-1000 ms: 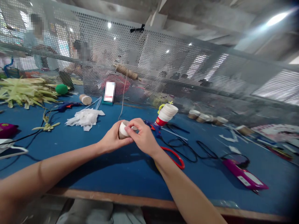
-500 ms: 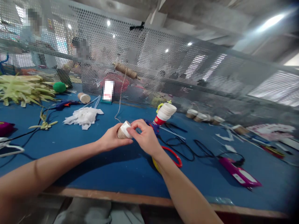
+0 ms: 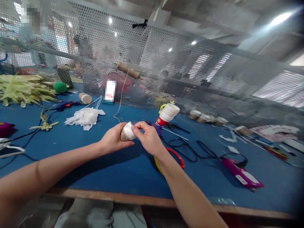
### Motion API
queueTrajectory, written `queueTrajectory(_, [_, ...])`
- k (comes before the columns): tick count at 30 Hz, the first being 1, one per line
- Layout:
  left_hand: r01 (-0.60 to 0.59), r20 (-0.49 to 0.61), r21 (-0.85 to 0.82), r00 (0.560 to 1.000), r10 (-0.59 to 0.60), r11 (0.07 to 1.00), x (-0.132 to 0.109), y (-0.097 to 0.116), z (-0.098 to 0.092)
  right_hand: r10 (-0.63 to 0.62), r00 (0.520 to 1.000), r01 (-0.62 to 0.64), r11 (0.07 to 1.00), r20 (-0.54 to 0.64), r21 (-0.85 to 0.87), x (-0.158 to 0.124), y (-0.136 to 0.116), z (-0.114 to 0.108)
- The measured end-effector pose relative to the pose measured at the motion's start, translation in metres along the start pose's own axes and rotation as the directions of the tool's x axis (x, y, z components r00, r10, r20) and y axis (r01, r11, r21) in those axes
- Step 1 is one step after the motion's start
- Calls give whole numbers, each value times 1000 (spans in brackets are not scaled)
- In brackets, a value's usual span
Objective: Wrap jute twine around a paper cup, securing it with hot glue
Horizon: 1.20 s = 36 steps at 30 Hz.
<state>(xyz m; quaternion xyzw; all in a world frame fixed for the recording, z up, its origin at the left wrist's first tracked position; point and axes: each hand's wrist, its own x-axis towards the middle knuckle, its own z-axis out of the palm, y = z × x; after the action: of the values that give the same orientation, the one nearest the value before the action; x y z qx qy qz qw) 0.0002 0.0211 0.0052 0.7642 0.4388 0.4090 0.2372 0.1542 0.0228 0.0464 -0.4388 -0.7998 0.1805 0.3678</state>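
Observation:
A small white paper cup [image 3: 128,131], partly wrapped in brown twine, is held tilted above the blue table. My left hand [image 3: 114,138] is closed around its twine-covered end. At the white end my right hand [image 3: 147,136] pinches the rim between thumb and finger. From a twine spool [image 3: 128,70] on the mesh screen, a strand [image 3: 120,103] runs down to the cup. Beyond my right hand stands a stack of white paper cups [image 3: 169,113] with a red one at its base. Scissors with red and yellow handles [image 3: 177,157] lie partly under my right forearm.
A white cloth-like heap [image 3: 85,117], pale husks [image 3: 23,89] and a glue gun [image 3: 67,105] lie left. Several twine-wrapped cups [image 3: 203,118] line the back. A purple device [image 3: 241,173] with black cable sits right. A perforated metal screen [image 3: 147,53] closes the far side; people are behind it.
The cup has turned slightly in my hands, showing more of its twine-wrapped side. My right hand has shifted a little to the right along the rim. The strand hangs a little further left.

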Motion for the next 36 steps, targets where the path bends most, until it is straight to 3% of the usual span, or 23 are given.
queueTrajectory(3, [-64, -48, 87, 996, 69, 994, 1, -4, 0, 13, 1000, -12, 999, -9, 42, 1, 1, 0])
queueTrajectory(7, [-124, -34, 174, 991, 132, 977, 1, -10, 1, 40, 996, -36, 998, -83, 47, 3, 2, -2])
queueTrajectory(10, [-133, -12, 240, 990, 140, 962, 0, -10, 2, 35, 999, -36, 999, -41, -29, 2, 1, 0])
queueTrajectory(16, [-170, 62, 362, 985, 158, 917, 2, 1, -10, -116, 993, 115, 993, -24, -40, -2, -3, -1])
queueTrajectory(18, [-170, 88, 277, 985, 151, 946, 5, 5, -18, -212, 977, 212, 977, -2, -38, -3, -3, -6])
queueTrajectory(21, [-64, 243, -73, 967, 80, 995, 10, 7, -26, -340, 939, 342, 939, 56, -23, -6, -3, -12])
queueTrajectory(23, [43, 369, -297, 926, 73, 954, 10, 7, -27, -389, 919, 391, 920, 70, -14, -8, -2, -14])
queueTrajectory(25, [114, 422, -377, 904, 61, 919, 9, 7, -23, -399, 916, 400, 916, 33, -27, -9, -1, -14])
queueTrajectory(29, [15, 247, -189, 969, 33, 982, 5, 5, -14, -307, 945, 303, 951, -112, -56, -10, 3, -11])
queueTrajectory(34, [-181, 154, 158, 976, 157, 971, 2, 0, -7, -212, 975, 208, 976, -60, -67, -13, 1, 3])
queueTrajectory(36, [-197, 123, 287, 978, 168, 937, 1, 0, -6, -186, 980, 182, 981, -65, -60, -14, 0, 7])
